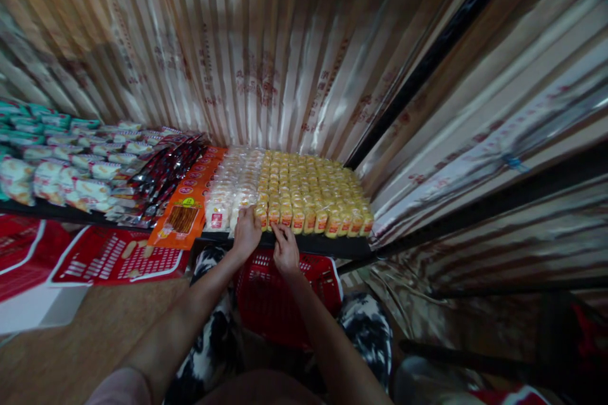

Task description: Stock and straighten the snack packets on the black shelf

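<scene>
Where both hands' [247, 233] [287, 256] fingers [280, 234] touch yellow packets [308, 188], grip unclear, red labels [298, 218] blur illegibly.

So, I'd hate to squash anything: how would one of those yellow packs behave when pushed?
The yellow packs look plump, so they may dent if squeezed. Their sheen suggests a slightly slippery surface. They sit in close rows, so a pushed one would likely nudge its neighbours rather than roll.

Left hand [247, 232] and right hand [285, 252] reach forward, close together, fingers [289, 236] bent
</scene>
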`<state>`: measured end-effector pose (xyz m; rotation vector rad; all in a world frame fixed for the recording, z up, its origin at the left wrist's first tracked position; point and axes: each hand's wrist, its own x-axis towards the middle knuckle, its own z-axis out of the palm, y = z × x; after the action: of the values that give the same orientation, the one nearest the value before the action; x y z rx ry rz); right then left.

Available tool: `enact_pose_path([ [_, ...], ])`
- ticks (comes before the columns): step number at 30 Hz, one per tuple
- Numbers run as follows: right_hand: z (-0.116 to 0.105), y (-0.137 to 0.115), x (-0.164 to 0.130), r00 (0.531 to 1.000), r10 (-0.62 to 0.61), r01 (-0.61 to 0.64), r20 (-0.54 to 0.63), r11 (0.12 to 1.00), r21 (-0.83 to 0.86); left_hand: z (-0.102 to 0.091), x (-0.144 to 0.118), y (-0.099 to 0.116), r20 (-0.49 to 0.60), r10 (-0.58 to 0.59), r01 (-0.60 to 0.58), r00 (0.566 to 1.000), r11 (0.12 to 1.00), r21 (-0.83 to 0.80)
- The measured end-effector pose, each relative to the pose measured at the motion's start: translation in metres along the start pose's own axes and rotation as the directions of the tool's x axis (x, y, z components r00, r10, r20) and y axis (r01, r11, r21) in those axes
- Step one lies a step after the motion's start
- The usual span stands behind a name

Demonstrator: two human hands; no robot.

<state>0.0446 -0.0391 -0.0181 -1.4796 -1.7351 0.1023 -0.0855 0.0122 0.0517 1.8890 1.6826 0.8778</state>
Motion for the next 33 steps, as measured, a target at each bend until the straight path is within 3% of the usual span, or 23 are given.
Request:
enact_pose_path([
  [4, 0.0, 0.003, -0.001, 1.0, 0.003, -0.003, -0.01, 1.0, -0.003, -0.005, 0.008, 0.006, 0.075, -0.054, 0.046, 0.996, 0.994, 0.103],
  [9, 0.002, 0.007, -0.002, 0.999, -0.01, 0.01, -0.03, 1.0, -0.002, -0.009, 0.011, 0.01, 0.14, -0.026, -0.006, 0.99, 0.974, 0.229],
  [18, 0.004, 0.008, -0.004, 0.999, 0.02, -0.021, -0.045, 1.0, -0.013, 0.005, 0.003, 0.002, 0.031, 0.121, -0.124, 0.992, 0.976, 0.179],
  [24, 0.006, 0.006, -0.005, 0.997, 0.021, -0.023, -0.074, 0.999, -0.023, 0.004, 0.001, -0.005, 0.059, 0.105, -0.114, 0.993, 0.978, 0.173],
  [33, 0.007, 0.01, -0.006, 0.997, 0.019, -0.023, -0.081, 0.998, -0.05, 0.01, 0.003, 0.002, 0.08, 0.071, -0.089, 0.994, 0.963, 0.255],
])
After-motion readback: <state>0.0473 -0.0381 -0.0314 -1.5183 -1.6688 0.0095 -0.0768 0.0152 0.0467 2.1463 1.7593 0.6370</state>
